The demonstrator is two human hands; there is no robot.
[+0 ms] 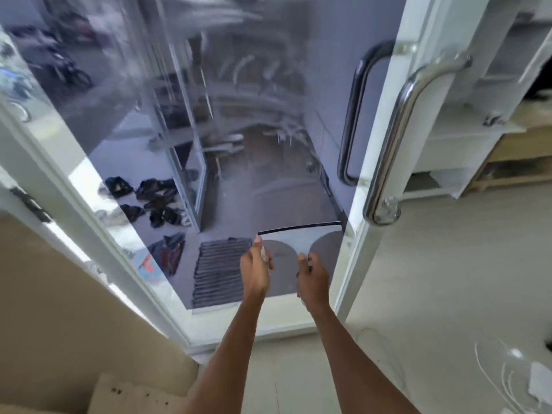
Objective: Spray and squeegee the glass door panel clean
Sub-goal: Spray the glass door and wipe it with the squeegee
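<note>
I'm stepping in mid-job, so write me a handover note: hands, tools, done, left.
Left hand: grips the squeegee at its left side.
Right hand: grips its right side.
Squeegee: dark blade uppermost, low on the glass, near the right frame. Spray bottle not in view.
Done: cannot tell; the glass is blurred and full of reflections.
Left: probably finish this pass, then check for streaks.

The squeegee [298, 229] lies low on the glass panel [155, 121], below-left of the door handle [398, 127].

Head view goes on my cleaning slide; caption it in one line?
The left hand and right hand hold a squeegee low on the glass door panel.
</note>
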